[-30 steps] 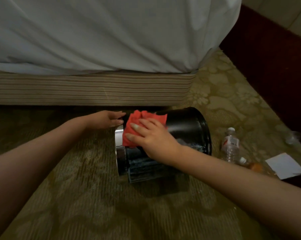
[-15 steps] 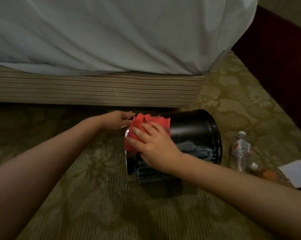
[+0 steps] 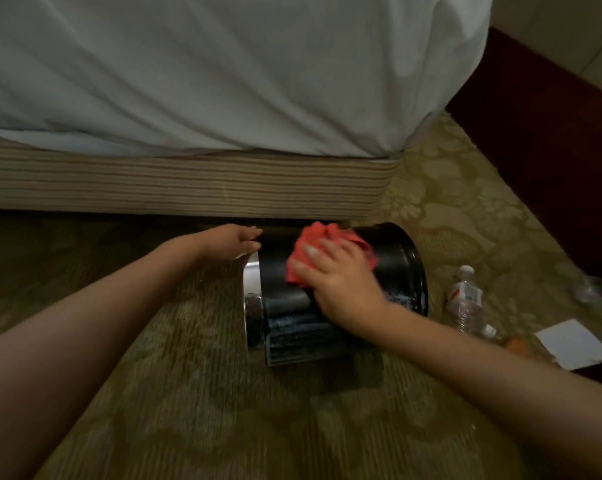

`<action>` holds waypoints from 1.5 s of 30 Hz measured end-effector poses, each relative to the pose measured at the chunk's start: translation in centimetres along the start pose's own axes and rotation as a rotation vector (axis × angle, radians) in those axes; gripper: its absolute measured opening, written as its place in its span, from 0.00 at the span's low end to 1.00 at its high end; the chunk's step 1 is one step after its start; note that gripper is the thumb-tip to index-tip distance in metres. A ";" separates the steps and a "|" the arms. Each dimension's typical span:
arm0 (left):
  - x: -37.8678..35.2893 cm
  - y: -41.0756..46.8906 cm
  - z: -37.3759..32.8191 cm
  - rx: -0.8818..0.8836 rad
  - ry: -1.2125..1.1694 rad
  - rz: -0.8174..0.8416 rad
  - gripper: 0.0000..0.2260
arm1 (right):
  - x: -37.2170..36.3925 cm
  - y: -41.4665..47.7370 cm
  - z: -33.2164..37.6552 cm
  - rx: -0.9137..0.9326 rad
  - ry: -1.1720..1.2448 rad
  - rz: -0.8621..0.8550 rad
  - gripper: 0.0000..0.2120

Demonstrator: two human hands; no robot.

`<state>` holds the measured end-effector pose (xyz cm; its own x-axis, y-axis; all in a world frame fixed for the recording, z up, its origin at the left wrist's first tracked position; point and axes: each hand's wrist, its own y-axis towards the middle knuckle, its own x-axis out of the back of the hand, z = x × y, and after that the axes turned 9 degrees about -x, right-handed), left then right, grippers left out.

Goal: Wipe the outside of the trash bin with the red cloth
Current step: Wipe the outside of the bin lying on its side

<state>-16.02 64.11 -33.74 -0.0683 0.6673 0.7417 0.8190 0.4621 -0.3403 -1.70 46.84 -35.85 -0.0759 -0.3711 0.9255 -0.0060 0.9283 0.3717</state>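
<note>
Head view showed the bin (image 3: 396, 268) lying sideways on the carpet (image 3: 188, 393). The right hand (image 3: 341, 282) pressed the cloth (image 3: 313, 239) onto its upper side with spread fingers. The left hand (image 3: 232, 240) touched its chrome end, fingers straight. The bed (image 3: 223, 81) stood beyond.

The trash bin (image 3: 399, 268) lies on its side on the carpet (image 3: 195, 410), just near of the bed (image 3: 188, 98). The cloth (image 3: 323, 239) rests on it. A bottle (image 3: 465, 299) and paper (image 3: 573, 344) lie to its right.
</note>
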 end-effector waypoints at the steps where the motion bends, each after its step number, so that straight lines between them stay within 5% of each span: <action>1: -0.1 0.0 -0.1 0.007 0.001 -0.003 0.22 | -0.6 0.4 1.6 0.046 0.006 0.013 0.23; 5: -0.1 -0.1 -0.1 0.004 0.026 -0.008 0.22 | -0.4 -0.3 -0.4 0.143 -0.019 0.004 0.20; 11: -0.1 -0.5 -0.1 -0.007 0.027 0.000 0.22 | 1.7 -4.9 -10.8 -0.066 -0.149 -0.009 0.19; 15: 0.0 -0.6 -0.2 0.001 0.025 0.011 0.22 | 0.6 -2.8 -6.6 -0.122 -0.038 -0.019 0.22; 21: -0.1 -0.5 0.1 0.003 -0.025 -0.003 0.22 | -1.3 1.2 1.7 0.090 0.067 0.009 0.25; 29: -0.1 -0.4 0.2 -0.011 -0.015 0.010 0.22 | 1.3 -6.2 -11.7 0.019 -0.140 0.034 0.19; 33: -0.2 -0.3 0.1 -0.008 0.002 0.003 0.22 | 0.6 -4.8 -8.6 -0.038 -0.096 0.006 0.21; 39: -0.3 0.3 0.2 0.005 0.013 -0.027 0.21 | -2.1 -0.7 0.3 0.113 0.005 0.019 0.25; 45: 0.0 0.4 0.3 -0.003 0.006 -0.015 0.21 | 0.5 -5.2 -9.4 0.087 -0.099 -0.012 0.21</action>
<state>-15.88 64.45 -34.09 -0.0768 0.6568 0.7502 0.8194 0.4702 -0.3278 7.63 41.62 -36.67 -0.1729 -0.3819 0.9079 -0.0936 0.9240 0.3708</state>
